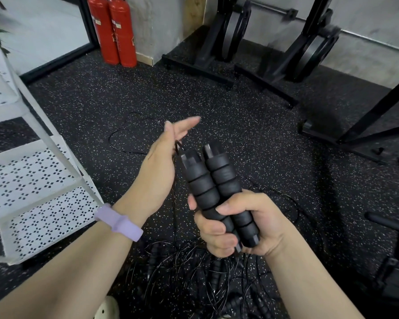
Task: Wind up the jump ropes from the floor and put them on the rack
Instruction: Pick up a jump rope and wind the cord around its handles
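Head view looks down at two bare hands above a speckled black floor (251,139). The right hand (237,224) grips two black foam handles (214,187) side by side, fingers (213,229) curled round their lower halves and thumb laid across the front; the handles stand nearly upright, tilted slightly left, their upper ends clear of the hand. The left hand (161,166) is just beside the handles' tops, fingers (184,126) straight and spread, palm turned toward the handles. A thin black cord (177,147) leaves the top of the left handle right at this palm; whether the hand touches it cannot be told. The cord runs on in a loose loop on the floor (122,139) beyond the left hand. Another strand (293,203) curves along the floor right of the right hand. Below the hands lies a tangled pile of ropes (194,277) with more black handles in it. A lilac band (120,222) circles the left wrist. At left stands a white perforated rack (39,180). Two red extinguishers (115,31) stand by the far wall, with black stands (274,65) holding weight plates to their right.
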`<action>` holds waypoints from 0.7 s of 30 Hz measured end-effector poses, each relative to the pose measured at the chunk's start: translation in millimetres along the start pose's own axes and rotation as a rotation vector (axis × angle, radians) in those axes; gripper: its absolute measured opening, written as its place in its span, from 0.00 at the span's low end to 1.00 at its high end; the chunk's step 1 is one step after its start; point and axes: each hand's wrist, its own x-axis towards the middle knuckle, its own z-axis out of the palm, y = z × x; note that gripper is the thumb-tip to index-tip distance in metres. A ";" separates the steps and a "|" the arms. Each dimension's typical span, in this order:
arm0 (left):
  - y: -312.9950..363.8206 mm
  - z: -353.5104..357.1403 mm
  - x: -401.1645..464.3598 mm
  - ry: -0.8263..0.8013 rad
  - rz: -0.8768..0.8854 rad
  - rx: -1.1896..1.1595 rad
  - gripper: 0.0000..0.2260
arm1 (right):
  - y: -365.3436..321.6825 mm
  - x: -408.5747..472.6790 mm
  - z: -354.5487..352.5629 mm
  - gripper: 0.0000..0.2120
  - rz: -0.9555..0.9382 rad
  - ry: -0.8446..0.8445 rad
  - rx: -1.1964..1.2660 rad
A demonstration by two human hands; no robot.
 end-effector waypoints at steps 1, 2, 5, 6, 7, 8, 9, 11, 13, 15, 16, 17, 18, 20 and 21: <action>1.6 0.0 0.1 -0.102 -0.021 -0.085 0.28 | 0.0 0.3 2.0 0.18 0.004 -0.026 -0.003; 4.8 0.3 -1.1 -0.147 -0.070 -0.155 0.28 | -0.2 0.5 3.8 0.18 0.006 -0.051 -0.007; 9.3 8.8 -4.1 -0.078 -0.165 -0.062 0.22 | -2.2 0.3 8.7 0.17 -0.005 -0.103 -0.003; 8.1 11.6 -3.9 -0.052 -0.190 -0.002 0.19 | -3.2 -0.1 9.8 0.17 -0.016 -0.103 0.003; 6.7 14.4 -2.1 -0.019 -0.217 0.013 0.18 | -4.3 -0.9 9.6 0.18 -0.032 -0.092 0.006; 4.9 15.8 -0.5 -0.009 -0.215 0.035 0.18 | -5.5 -2.0 8.1 0.18 -0.050 -0.071 0.006; 2.6 16.6 0.2 -0.015 -0.183 0.063 0.18 | -6.6 -3.1 6.0 0.18 -0.067 -0.039 -0.001; -4.7 19.2 -1.4 -0.026 -0.079 0.175 0.15 | -8.2 -3.8 1.1 0.18 -0.109 0.064 -0.043; -9.1 24.0 -6.1 0.004 -0.026 0.297 0.15 | -8.5 -2.6 -2.3 0.17 -0.162 0.215 -0.076; -9.1 29.8 -11.4 0.000 -0.012 0.369 0.13 | -7.3 0.1 -4.9 0.17 -0.221 0.379 -0.070; -8.7 31.8 -13.5 -0.017 -0.009 0.397 0.13 | -6.4 1.7 -5.5 0.18 -0.241 0.436 -0.072; -11.1 32.5 -13.8 -0.028 -0.008 0.433 0.12 | -5.3 3.2 -5.8 0.18 -0.256 0.472 -0.076; -10.2 32.8 -15.1 -0.043 -0.006 0.455 0.12 | -4.3 4.3 -6.0 0.19 -0.269 0.493 -0.076; -10.0 31.1 -14.6 -0.080 -0.011 0.462 0.11 | -3.6 5.1 -5.1 0.19 -0.286 0.502 -0.064; -9.1 30.9 -14.1 -0.100 -0.011 0.435 0.12 | -4.0 4.5 -3.9 0.19 -0.293 0.495 -0.053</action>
